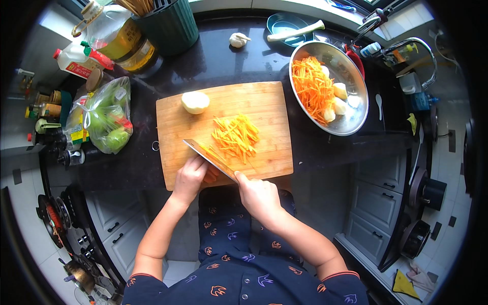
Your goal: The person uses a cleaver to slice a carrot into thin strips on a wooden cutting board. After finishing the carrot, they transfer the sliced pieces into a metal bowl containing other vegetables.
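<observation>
A wooden cutting board (272,147) lies on the dark counter in front of me. My right hand (260,199) is closed round the handle of a kitchen knife (216,160), its blade slanting up to the left across the board's near part. My left hand (188,179) presses its fingers down on a piece of carrot (210,175) right beside the blade; part of the carrot is hidden by the hand and knife. A few orange strips lie along the blade. Beyond it is a pile of carrot shreds (236,136). A pale, rounded vegetable piece (195,102) sits near the board's far left corner.
To the right, a steel bowl (360,104) holds carrot shreds and pale peeled pieces. A garlic bulb (238,40) and a blue dish (287,24) sit farther back. On the left are a bag of green vegetables (109,119), an oil jug (114,35) and a green utensil holder (170,30).
</observation>
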Tool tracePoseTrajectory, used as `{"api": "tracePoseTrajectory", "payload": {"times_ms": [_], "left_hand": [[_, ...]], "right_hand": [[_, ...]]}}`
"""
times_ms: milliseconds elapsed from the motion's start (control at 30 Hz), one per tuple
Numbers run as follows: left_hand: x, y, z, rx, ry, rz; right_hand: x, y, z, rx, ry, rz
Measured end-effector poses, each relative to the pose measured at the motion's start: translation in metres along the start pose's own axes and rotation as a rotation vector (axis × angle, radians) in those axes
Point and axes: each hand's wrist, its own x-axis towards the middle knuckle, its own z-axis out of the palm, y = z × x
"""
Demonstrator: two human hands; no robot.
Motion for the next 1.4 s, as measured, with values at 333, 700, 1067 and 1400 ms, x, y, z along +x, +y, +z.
{"api": "tracePoseTrajectory", "payload": {"times_ms": [333,700,1067,1400], "left_hand": [[0.001,0.002,-0.004,0.012,0.035,0.036],[0.002,0.0,-0.003,0.039,0.017,0.032],[0.0,0.004,-0.006,-0.099,-0.014,-0.054],[0.002,0.002,-0.007,-0.024,0.075,0.06]], "right_hand": [[-0.023,-0.002,-0.029,0.002,-0.048,-0.009],[-0.013,-0.003,-0.021,-0.018,-0.116,0.046],[-0.012,-0.002,-0.018,0.026,-0.01,-0.005],[-0.027,-0.002,-0.032,-0.002,-0.07,0.015]]}}
